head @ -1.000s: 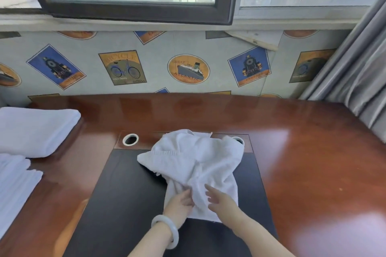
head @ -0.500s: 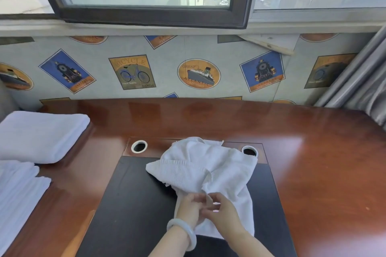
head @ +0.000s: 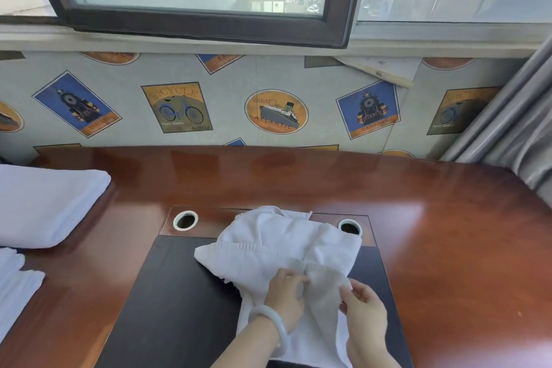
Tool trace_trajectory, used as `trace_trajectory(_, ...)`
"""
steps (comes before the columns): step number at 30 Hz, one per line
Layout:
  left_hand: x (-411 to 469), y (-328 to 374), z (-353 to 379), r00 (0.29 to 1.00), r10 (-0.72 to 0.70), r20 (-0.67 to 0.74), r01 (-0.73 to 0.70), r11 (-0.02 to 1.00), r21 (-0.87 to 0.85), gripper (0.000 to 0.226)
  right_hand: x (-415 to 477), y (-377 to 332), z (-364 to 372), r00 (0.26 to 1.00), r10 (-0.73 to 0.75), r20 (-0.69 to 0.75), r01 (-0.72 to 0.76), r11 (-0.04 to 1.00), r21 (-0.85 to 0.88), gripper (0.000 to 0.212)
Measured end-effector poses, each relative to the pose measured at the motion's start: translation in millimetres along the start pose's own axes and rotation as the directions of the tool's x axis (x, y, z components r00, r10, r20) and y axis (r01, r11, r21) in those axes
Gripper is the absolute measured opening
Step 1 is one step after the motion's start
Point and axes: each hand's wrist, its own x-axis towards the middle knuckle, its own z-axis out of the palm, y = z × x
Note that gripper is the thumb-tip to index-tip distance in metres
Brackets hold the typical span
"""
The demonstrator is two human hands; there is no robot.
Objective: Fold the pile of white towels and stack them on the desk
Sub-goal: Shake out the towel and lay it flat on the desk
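Approx mid-task: folded towels (head: 44, 206) already stacked at desk (head: 448, 233) left edge. One crumpled towel (head: 277, 245) on black pad (head: 179, 308) by front edge, not yet flat; left hand (head: 285, 293) & right hand (head: 363, 308) each pinch its near folds

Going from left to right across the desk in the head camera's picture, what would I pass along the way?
You'd pass the folded towels, a round cable hole, the crumpled towel, then the grey curtain.

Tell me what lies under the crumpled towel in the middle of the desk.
The crumpled towel rests mostly on the black desk pad, its far part over the wooden strip. Anything beneath its bunched middle is covered.
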Motion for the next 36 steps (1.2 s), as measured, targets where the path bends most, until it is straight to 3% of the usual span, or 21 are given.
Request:
trace_trajectory(3,12,4,6,0.983,0.003,0.185,-0.029,0.990,0.139,0.052,3,1,4,0.999,0.035,0.035,-0.035,0.999,0.007,0.016)
trace_trajectory(5,16,3,14,0.973,-0.006,0.230,-0.030,0.988,0.154,0.051,3,1,4,0.997,0.062,0.044,-0.063,0.998,0.025,0.019)
trace_trajectory(7,14,3,17,0.983,-0.025,0.182,0.017,0.999,0.045,0.055,1,-1,2,0.997,0.064,0.047,-0.065,0.998,0.026,0.017)
trace_trajectory(10,5,0,15,0.998,-0.049,0.032,0.054,0.976,-0.210,0.034,-2,-10,-2,0.999,0.015,0.038,-0.016,1.000,0.026,0.014)
trace_trajectory(13,2,-11,9,0.986,-0.095,-0.140,0.050,0.953,-0.299,0.042,-6,-22,0,0.998,-0.067,0.019,0.067,0.998,-0.008,0.019)
trace_trajectory(15,3,-6,3,0.993,-0.033,-0.116,0.015,0.989,-0.150,0.038,-9,-29,3,0.995,-0.100,0.010,0.100,0.995,-0.022,0.019)
trace_trajectory(18,10,10,3,0.997,0.053,0.050,-0.057,0.994,0.093,0.055,-10,-35,5,0.994,-0.111,0.008,0.111,0.994,-0.021,0.017)
trace_trajectory(21,15,18,9,0.985,-0.019,0.169,-0.042,0.936,0.350,0.066,-10,-37,2,0.994,-0.112,0.016,0.113,0.993,-0.029,0.017)
trace_trajectory(23,16,13,15,0.980,-0.097,0.175,0.007,0.890,0.456,0.069,-10,-37,-1,0.993,-0.121,0.007,0.122,0.992,-0.046,0.017)
trace_trajectory(26,18,5,21,0.990,-0.096,0.100,0.035,0.872,0.487,0.073,-11,-36,-5,0.990,-0.139,0.009,0.139,0.987,-0.076,0.018)
trace_trajectory(28,14,9,17,0.996,-0.075,0.038,0.058,0.941,0.333,0.071,-12,-34,-8,0.990,-0.134,0.040,0.138,0.985,-0.104,0.022)
trace_trajectory(30,7,16,9,0.998,-0.016,-0.065,0.018,0.999,0.027,0.063,-14,-34,-11,0.986,-0.149,0.068,0.156,0.981,-0.115,0.023)
trace_trajectory(33,-16,33,-9,0.982,0.076,-0.173,-0.119,0.960,-0.252,0.059,-18,-42,-9,0.975,-0.177,0.132,0.189,0.978,-0.087,0.016)
trace_trajectory(36,-37,43,-17,0.934,0.284,-0.216,-0.334,0.910,-0.245,0.070,-30,-59,-4,0.950,-0.193,0.247,0.201,0.980,-0.009,0.012)
